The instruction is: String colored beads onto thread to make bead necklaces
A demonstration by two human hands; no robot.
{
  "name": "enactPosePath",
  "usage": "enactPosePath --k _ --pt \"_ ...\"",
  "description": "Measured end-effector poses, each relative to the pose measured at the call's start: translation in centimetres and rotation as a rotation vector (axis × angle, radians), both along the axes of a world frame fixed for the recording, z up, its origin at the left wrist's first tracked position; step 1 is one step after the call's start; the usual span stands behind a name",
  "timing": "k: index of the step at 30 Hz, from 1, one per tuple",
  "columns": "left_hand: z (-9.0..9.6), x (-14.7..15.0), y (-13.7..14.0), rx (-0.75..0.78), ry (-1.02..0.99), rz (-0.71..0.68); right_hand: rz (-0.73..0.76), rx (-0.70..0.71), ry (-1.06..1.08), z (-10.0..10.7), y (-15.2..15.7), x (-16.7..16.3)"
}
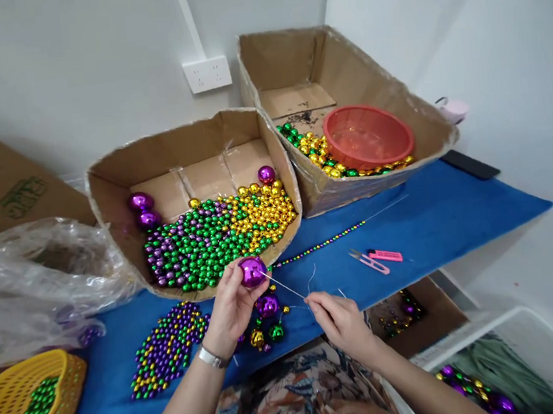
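My left hand (234, 303) pinches a large shiny purple ball bead (253, 272) above the table, near the front edge of a cardboard box. From the bead's right side a thin, straight pale strand (286, 285) runs to my right hand (341, 320). The closed fingertips of that hand grip its far end; whether it is a needle or taut thread I cannot tell. A loose thread (311, 276) curls up beside these fingers. Below and between my hands lie another big purple bead (267, 305), a gold bead (257, 337) and a green bead (276, 332).
The cardboard box (177, 138) holds green, gold and purple beads. A second box (365, 68) contains a red basin (368, 135). On the blue cloth (482, 202) lie thread snips (370, 262), a pink item (388, 256), a bead strand (322, 246) and small beads (170, 347). A yellow basket (69, 387) stands left.
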State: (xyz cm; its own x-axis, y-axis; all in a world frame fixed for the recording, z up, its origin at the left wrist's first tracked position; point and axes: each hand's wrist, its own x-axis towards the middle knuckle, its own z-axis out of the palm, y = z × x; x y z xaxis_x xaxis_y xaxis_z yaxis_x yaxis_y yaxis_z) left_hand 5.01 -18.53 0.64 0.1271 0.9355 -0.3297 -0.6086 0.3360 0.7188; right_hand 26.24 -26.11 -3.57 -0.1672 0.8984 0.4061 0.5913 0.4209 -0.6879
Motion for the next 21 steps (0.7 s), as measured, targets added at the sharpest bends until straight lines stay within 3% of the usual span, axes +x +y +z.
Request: enactPosePath --k 4,11,21 --pt "-0.3 0.2 -0.1 -0.107 -0.070 0.020 0.034 0.003 -0.027 -0.2 -0.5 -0.2" --pt "0.8 1.4 0.1 -0.202 -0.204 0.194 0.033 0.060 -0.115 -0.4 -1.0 -0.3" --pt "0.8 2.0 0.0 -0.164 -0.221 0.275 0.016 0.081 -0.175 -0.8 -1.0 -0.3"
